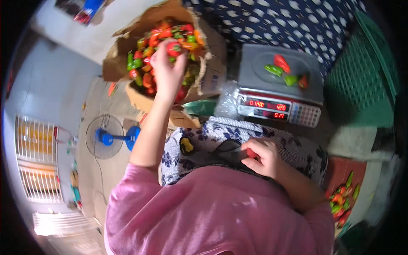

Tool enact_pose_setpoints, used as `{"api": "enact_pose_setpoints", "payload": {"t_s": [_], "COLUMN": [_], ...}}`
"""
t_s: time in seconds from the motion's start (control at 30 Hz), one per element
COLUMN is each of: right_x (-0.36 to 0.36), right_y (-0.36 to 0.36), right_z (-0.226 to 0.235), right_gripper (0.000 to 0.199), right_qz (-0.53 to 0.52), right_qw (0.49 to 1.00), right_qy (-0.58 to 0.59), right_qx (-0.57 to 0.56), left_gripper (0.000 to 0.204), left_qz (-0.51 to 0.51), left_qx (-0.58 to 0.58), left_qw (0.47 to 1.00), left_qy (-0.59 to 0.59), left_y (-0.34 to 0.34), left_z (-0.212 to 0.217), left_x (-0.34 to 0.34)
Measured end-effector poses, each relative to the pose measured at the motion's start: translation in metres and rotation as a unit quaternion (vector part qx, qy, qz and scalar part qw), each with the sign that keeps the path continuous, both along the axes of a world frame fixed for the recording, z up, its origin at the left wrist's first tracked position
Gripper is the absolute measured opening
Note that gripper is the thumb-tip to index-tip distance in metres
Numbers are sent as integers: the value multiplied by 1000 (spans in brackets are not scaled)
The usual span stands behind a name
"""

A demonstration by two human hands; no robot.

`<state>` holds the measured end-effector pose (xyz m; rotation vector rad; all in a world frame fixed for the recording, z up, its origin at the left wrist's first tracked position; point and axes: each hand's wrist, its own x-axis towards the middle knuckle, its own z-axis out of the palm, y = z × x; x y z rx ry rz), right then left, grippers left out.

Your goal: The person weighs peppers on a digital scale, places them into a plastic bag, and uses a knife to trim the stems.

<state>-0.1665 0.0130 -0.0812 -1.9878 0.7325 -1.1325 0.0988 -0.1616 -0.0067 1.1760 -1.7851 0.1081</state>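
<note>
At the upper left, my left hand reaches over an open cardboard box heaped with small red, orange and green peppers. Its fingers are closed round a red pepper with a green stem. My right hand rests near my lap, gripping a red pepper that is mostly covered by the fingers. Beyond the right hand stands a digital scale with lit red digits. On its pan lie a red pepper, a green pepper, another green pepper and a dark reddish pepper.
A clear plastic bag lies between box and scale. Right of the scale is a green plastic basket. More peppers are piled at the lower right. A blue fan stands on the left. Dark patterned cloth hangs behind.
</note>
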Motion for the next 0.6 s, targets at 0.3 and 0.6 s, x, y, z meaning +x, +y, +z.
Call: {"api": "enact_pose_setpoints", "payload": {"t_s": [0.3,0.6], "right_x": [13,5], "right_y": [-1,4], "right_z": [-20,-22], "right_gripper": [27,29], "right_qz": [-7,-8], "right_qw": [998,995], "right_qy": [-47,-72], "right_qx": [-45,-68], "left_gripper": [55,20], "left_qz": [-166,-443], "left_qx": [179,423], "left_qw": [942,786], "left_qy": [-232,-85], "left_y": [2,103], "left_z": [-104,-98], "left_x": [-167,-151]}}
